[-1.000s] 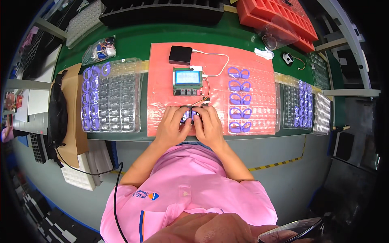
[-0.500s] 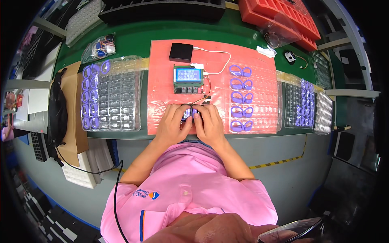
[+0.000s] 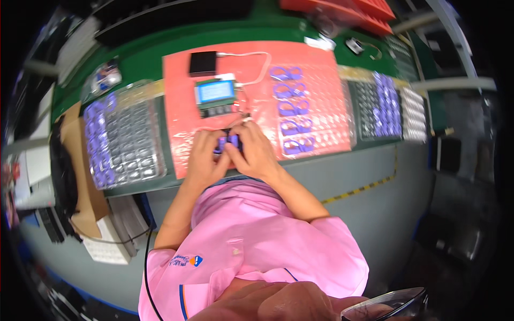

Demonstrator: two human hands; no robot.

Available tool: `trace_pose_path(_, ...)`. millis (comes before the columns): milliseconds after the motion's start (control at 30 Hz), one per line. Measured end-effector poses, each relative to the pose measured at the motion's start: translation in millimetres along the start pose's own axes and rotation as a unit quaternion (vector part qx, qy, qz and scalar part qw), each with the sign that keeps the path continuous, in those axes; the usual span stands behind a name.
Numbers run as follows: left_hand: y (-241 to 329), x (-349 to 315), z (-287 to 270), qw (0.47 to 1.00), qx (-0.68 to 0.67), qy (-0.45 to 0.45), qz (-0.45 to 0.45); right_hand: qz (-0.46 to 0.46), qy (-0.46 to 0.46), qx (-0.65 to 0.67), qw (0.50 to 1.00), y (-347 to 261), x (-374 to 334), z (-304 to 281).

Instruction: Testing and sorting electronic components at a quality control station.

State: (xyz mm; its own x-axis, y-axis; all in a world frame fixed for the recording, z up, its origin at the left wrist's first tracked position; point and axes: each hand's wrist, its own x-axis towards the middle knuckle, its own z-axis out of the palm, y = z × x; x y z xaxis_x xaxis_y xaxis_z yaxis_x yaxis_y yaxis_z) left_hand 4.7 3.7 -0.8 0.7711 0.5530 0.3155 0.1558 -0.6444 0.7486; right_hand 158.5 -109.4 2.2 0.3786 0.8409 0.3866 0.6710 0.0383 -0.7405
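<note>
At the near edge of the red mat [image 3: 182, 96], my left hand [image 3: 206, 158] and my right hand [image 3: 254, 150] meet over a small dark-and-purple piece [image 3: 231, 140]. Fingers of both hands are closed around it, thumbs on top, and its exact kind is hard to make out. Just beyond them is a small circuit board with a lit blue screen [image 3: 216, 92] and a row of dark buttons. Thin wires run from that board toward my right fingers. A black box [image 3: 203, 63] behind the board joins it by a white cable [image 3: 267, 61].
Clear trays holding purple loops stand on the right of the mat [image 3: 321, 115], at left [image 3: 134, 142] and at far right [image 3: 368, 107]. A bagged part [image 3: 107, 77], a small white device [image 3: 354, 46] and red foam trays [image 3: 369, 13] lie farther back. A cardboard box [image 3: 80, 166] is at left.
The whole view has turned and shifted, blurring the picture, so the bench appears tilted and farther left. My hands stay together on the small piece, the right one now reaching more over it.
</note>
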Motion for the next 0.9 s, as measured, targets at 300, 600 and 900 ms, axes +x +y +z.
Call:
trace_pose_path(300,-0.5,-5.4,1.4,0.998,-0.031,0.05,-0.02,-0.017,0.012,0.078,0.997,-15.8,6.8,-43.0)
trace_pose_path(600,45.2,93.7,8.4,0.989,0.041,0.08,0.119,0.101,0.196,-0.19,0.957,138.9,60.3,-213.8)
trace_pose_path(900,61.9,225.4,123.2,0.979,0.04,-0.029,0.197,0.04,0.159,-0.28,0.946,183.8,59.8,-208.7)
